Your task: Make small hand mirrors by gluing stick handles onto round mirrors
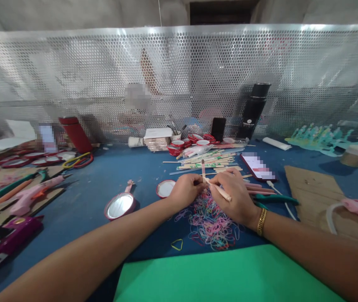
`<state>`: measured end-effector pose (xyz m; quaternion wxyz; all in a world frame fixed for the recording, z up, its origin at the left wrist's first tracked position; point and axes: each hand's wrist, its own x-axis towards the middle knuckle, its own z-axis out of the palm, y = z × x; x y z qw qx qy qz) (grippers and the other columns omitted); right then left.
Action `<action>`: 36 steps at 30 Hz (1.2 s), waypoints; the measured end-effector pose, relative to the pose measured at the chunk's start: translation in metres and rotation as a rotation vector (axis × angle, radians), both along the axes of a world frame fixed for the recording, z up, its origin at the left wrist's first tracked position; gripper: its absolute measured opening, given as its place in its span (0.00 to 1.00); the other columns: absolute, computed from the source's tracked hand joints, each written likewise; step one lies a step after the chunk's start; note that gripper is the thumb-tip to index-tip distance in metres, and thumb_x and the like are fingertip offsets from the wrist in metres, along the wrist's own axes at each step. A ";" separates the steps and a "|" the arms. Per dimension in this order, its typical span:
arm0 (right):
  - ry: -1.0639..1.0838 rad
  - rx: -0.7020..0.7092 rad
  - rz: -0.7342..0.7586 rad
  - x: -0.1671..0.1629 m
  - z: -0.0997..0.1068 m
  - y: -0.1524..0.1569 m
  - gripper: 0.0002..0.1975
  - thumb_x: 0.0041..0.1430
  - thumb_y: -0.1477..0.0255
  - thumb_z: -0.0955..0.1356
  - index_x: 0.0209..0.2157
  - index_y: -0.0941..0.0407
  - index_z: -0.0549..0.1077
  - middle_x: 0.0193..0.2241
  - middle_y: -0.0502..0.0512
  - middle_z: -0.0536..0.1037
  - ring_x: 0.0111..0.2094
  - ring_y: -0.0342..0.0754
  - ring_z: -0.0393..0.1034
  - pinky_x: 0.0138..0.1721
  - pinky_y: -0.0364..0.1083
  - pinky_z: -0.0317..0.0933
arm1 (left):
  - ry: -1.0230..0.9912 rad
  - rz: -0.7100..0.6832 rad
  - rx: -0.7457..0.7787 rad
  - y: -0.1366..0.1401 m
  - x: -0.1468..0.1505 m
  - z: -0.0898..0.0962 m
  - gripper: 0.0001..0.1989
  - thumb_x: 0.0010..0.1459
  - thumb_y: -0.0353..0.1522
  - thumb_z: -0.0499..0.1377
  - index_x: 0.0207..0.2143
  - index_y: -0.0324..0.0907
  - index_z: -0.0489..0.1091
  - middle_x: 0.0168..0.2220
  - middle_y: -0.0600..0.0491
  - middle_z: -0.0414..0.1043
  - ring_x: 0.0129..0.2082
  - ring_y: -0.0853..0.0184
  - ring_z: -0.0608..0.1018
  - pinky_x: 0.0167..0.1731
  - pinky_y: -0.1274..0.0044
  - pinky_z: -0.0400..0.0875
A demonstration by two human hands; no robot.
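Observation:
My left hand is closed, its fingertips pinching a flat pinkish stick that stands up with a darker tip. Close beside it, my right hand grips a pale pen-like stick, whose far end meets the flat stick at my left fingertips. Whether the two are joined there is hidden. Under both hands spreads a heap of coloured rubber bands. A single yellow rubber band lies apart in front. Left of my left hand are a red-rimmed white disc and a round red-rimmed mirror with a pink handle.
Bundles of sticks lie behind my hands. Green-handled pliers and a phone are at right. Glue guns lie on both sides. A red bottle, a black bottle and a perforated metal screen stand behind.

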<state>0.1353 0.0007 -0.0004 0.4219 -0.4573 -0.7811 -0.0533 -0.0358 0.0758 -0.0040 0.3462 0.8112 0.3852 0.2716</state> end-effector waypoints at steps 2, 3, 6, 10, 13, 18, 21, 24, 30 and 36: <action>-0.013 -0.002 -0.011 0.000 0.000 0.001 0.03 0.60 0.73 0.63 0.33 0.53 0.68 0.27 0.48 0.72 0.31 0.47 0.64 0.50 0.53 0.50 | 0.010 0.009 0.001 0.000 0.000 0.000 0.11 0.53 0.37 0.57 0.25 0.38 0.73 0.22 0.57 0.67 0.23 0.72 0.64 0.24 0.79 0.54; -0.015 0.001 -0.019 0.000 0.000 0.001 0.03 0.59 0.73 0.63 0.33 0.53 0.68 0.26 0.48 0.72 0.30 0.47 0.64 0.50 0.53 0.50 | 0.015 0.014 0.001 0.000 0.000 0.000 0.11 0.53 0.37 0.57 0.25 0.38 0.72 0.21 0.57 0.66 0.23 0.72 0.64 0.24 0.79 0.54; -0.011 0.012 -0.047 0.001 0.001 0.001 0.03 0.59 0.73 0.63 0.31 0.53 0.67 0.25 0.48 0.71 0.30 0.47 0.63 0.49 0.53 0.51 | 0.025 0.026 0.001 -0.001 0.000 -0.001 0.13 0.54 0.39 0.58 0.24 0.39 0.71 0.21 0.57 0.66 0.23 0.72 0.63 0.24 0.78 0.54; -0.021 0.021 -0.046 0.000 0.001 -0.001 0.03 0.60 0.73 0.63 0.34 0.53 0.68 0.28 0.49 0.74 0.32 0.48 0.66 0.48 0.53 0.52 | 0.034 0.033 0.000 -0.001 0.000 -0.002 0.13 0.54 0.40 0.58 0.24 0.39 0.70 0.20 0.58 0.64 0.22 0.72 0.63 0.24 0.78 0.54; -0.030 0.043 -0.032 0.000 0.003 -0.003 0.05 0.60 0.73 0.64 0.37 0.52 0.70 0.33 0.51 0.76 0.37 0.49 0.68 0.49 0.54 0.51 | 0.026 0.022 0.013 0.000 -0.001 -0.003 0.12 0.54 0.39 0.59 0.24 0.39 0.70 0.21 0.58 0.65 0.23 0.72 0.63 0.24 0.78 0.54; -0.029 0.044 -0.011 0.000 0.005 -0.006 0.06 0.59 0.72 0.65 0.39 0.52 0.70 0.33 0.51 0.76 0.37 0.50 0.68 0.48 0.54 0.52 | 0.006 -0.008 -0.012 0.003 -0.002 0.000 0.14 0.54 0.40 0.59 0.24 0.39 0.70 0.21 0.58 0.64 0.23 0.72 0.63 0.24 0.78 0.54; -0.007 0.042 -0.025 0.000 0.004 -0.006 0.06 0.59 0.73 0.64 0.39 0.52 0.70 0.34 0.51 0.76 0.37 0.49 0.68 0.49 0.54 0.51 | -0.016 -0.011 -0.047 0.004 -0.003 0.001 0.15 0.54 0.41 0.59 0.24 0.38 0.69 0.20 0.58 0.64 0.22 0.72 0.63 0.24 0.79 0.54; 0.020 0.035 -0.050 0.000 0.002 -0.004 0.05 0.58 0.73 0.64 0.38 0.53 0.69 0.33 0.51 0.75 0.36 0.49 0.67 0.49 0.54 0.52 | -0.027 -0.024 -0.046 0.004 -0.003 0.000 0.14 0.55 0.40 0.59 0.24 0.38 0.70 0.20 0.58 0.63 0.22 0.73 0.62 0.23 0.79 0.54; 0.001 0.025 -0.033 -0.001 -0.001 -0.003 0.02 0.58 0.73 0.64 0.35 0.54 0.67 0.29 0.50 0.73 0.34 0.48 0.65 0.49 0.53 0.51 | -0.010 -0.027 -0.037 0.003 -0.003 0.001 0.14 0.55 0.38 0.58 0.23 0.38 0.70 0.20 0.59 0.60 0.22 0.73 0.60 0.23 0.79 0.52; -0.037 0.016 -0.047 -0.001 -0.002 -0.002 0.03 0.59 0.73 0.64 0.37 0.54 0.68 0.30 0.50 0.73 0.34 0.48 0.65 0.49 0.53 0.51 | 0.008 -0.015 -0.038 0.003 -0.003 0.001 0.14 0.55 0.39 0.57 0.23 0.39 0.68 0.19 0.59 0.60 0.21 0.73 0.60 0.22 0.79 0.51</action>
